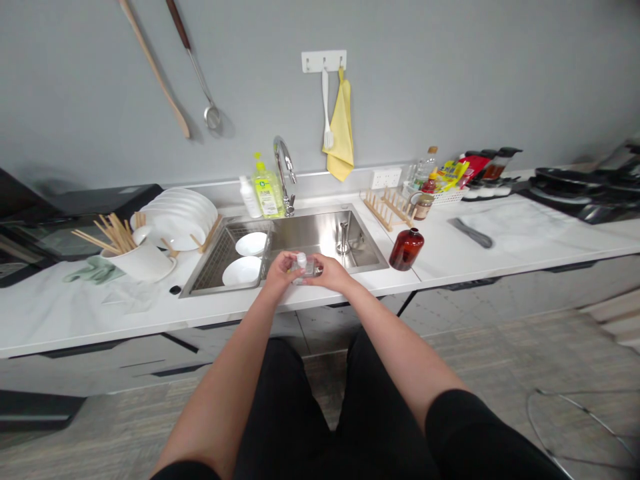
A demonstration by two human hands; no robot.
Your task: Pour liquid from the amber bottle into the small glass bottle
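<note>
Both my hands are at the front edge of the sink (369, 247), around a small clear bottle with a white cap (301, 261). My left hand (281, 272) has its fingers closed on the bottle's left side. From the right, my right hand (328, 272) grips the same bottle, thumb and fingers bent around it. The bottle seems to be transparent, and its lower part is partly covered by my fingers. An uncapped amber bottle (406, 251) stands on the counter to the right of the sink.
Two white bowls (243, 271) lie in the sink's left rack. Behind it are a green soap bottle (269, 192) and the faucet (285, 167). White plates (175, 223) and a chopstick holder (143, 261) stand left; a wooden rack (387, 207) and a filled basket (447, 196) stand right.
</note>
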